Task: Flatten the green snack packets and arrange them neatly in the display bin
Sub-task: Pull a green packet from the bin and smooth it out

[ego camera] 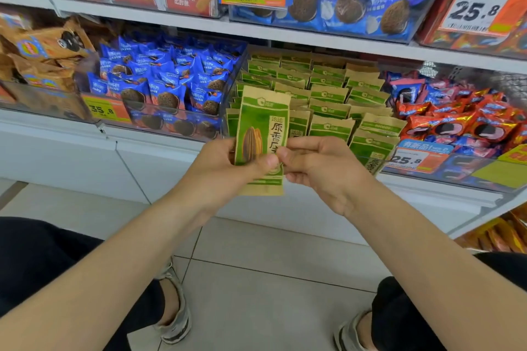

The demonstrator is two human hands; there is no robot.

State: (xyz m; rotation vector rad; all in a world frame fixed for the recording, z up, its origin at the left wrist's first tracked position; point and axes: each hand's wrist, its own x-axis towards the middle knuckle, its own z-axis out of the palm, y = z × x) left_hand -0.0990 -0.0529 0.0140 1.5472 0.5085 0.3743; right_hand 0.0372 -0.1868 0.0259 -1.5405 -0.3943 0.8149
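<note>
Being pinched from both sides, the green-and-brown paper snack packet (261,128) is held upright at the centre of the frame. Its left edge is gripped by the left hand (225,168), thumb pressed across the front, and its right edge by the curled fingers of the right hand (322,171), apparently so it can be smoothed flat. Just behind it stands the clear plastic display bin (234,85), where matching green packets (328,94) are ranked upright in overlapping rows, faces forward.
</note>
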